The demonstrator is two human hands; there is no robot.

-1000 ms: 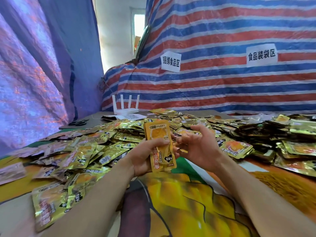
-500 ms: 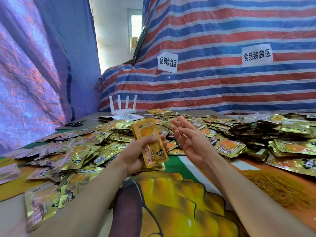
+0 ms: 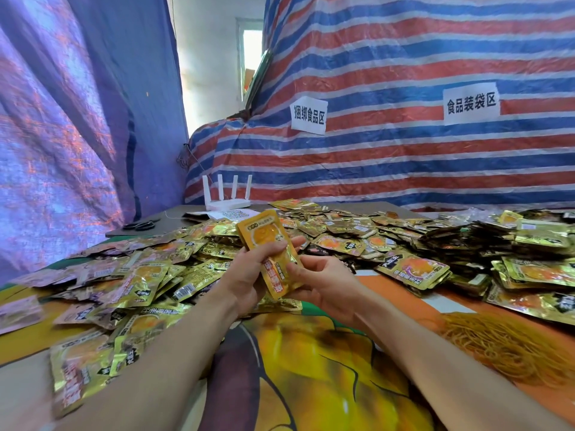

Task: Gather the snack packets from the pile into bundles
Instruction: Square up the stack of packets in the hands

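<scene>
Left grip (image 3: pixel 249 275) curled round packets (image 3: pixel 264 237); right grip (image 3: pixel 329 287) pinching lower edge

"捆绑食品区" is printed in black on a white paper sign (image 3: pixel 308 116) fixed to the striped tarp (image 3: pixel 404 163). "食品装袋区" is printed on a second paper sign (image 3: pixel 471 103) further right. A QR code is shown on a sheet (image 3: pixel 231 214). Print on the held bundle (image 3: pixel 263 236) cannot be read.

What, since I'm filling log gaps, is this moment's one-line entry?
stage: gathering | left hand: grips packet stack | right hand: pinches stack's lower end | pile: spread behind hands
</scene>
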